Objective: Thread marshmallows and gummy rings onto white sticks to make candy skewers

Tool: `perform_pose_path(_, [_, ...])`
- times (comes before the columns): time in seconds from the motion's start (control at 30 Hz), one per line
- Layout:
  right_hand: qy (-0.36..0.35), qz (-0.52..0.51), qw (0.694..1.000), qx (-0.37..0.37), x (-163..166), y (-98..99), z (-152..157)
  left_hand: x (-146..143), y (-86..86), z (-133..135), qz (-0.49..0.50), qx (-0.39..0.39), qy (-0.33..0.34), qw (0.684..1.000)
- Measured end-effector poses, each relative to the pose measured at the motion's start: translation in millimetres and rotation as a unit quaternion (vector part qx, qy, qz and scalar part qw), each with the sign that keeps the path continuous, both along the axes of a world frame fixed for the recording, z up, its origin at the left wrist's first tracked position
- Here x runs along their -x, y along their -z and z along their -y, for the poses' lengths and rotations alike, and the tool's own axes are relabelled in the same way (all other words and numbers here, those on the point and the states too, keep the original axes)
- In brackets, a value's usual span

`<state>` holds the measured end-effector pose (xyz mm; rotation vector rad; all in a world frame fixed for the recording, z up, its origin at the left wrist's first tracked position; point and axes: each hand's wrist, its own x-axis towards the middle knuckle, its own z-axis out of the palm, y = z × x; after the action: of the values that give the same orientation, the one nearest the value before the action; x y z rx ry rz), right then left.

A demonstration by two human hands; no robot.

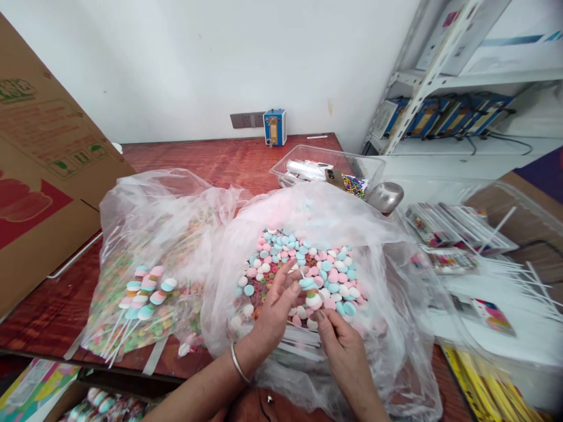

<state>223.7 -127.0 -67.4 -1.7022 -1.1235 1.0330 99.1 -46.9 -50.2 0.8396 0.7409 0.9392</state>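
Between my two hands is a candy skewer (311, 295) of blue, orange, green and pale marshmallow pieces, its white tip showing at the top. My left hand (277, 299), with a bangle at the wrist, has its thumb and fingers closed at the skewer's upper end. Lower down, my right hand (343, 343) pinches near the bottom marshmallow; its grip on the stick is hidden. Under both hands lies an open clear bag with loose pink, blue and white marshmallows (338, 272) and small ring candies (266, 287). White sticks (301, 340) lie below the skewer.
Several candy skewers (143, 293) rest on a bag of colourful rings (109, 275) to the left. A carton (48, 152) stands far left. Behind are a clear tray (369, 164) and metal scoop (386, 197). A bin at right holds sticks (528, 287) and packets (492, 316).
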Motion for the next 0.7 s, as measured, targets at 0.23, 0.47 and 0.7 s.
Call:
perform_pose_path(0.23, [-0.031, 0.105, 0.993, -0.052, 4.5, 3.6, 14.7, -20.4, -0.4, 4.5, 0.109, 0.12, 0.018, 0.987])
perform_pose_path(0.47, [-0.042, 0.135, 0.989, -0.053, 12.7, 10.1, 15.8, -26.8, 0.5, 20.5, 0.08, 0.103, 0.016, 0.991])
perform_pose_path(0.7, [-0.041, 0.114, 0.993, -0.006, 7.3, 2.2, 5.6, 16.9, 16.9, -8.4, -0.094, 0.01, -0.015, 0.995])
